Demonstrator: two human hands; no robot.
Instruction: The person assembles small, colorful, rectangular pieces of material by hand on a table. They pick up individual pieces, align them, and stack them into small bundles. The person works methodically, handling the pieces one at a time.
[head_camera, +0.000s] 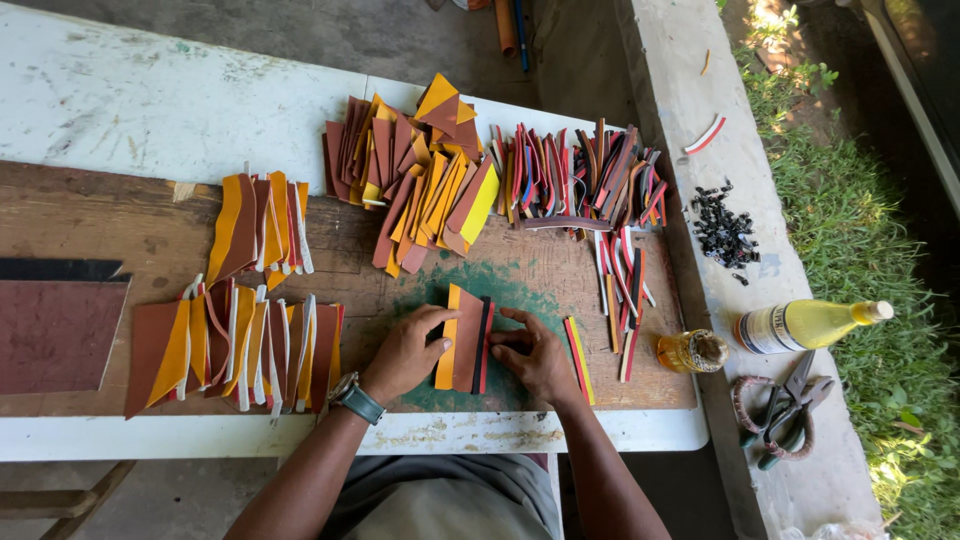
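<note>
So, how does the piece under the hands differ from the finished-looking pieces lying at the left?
The striped piece lies alone, pressed flat by the left hand and right hand; the row of joined pieces lies overlapped, with no hand on it. The striped piece shows orange, brown, black and red bands; the row also shows white strips. Both share orange and brown sheet material.

Table (150, 110) white-painted, worn wooden board (120, 215) laid across it; big brown sheet (55, 335) at left edge, fanned brown-and-orange stacks (235, 350) beside it, heap of cut pieces (420, 170) and narrow coloured strips (585, 180) at far side. On concrete ledge (690, 60) to the right: black scraps (722, 232), yellow bottle (805, 325) lying down, small amber jar (690, 350), pliers (785, 410). Grass (880, 200) beyond.
</note>
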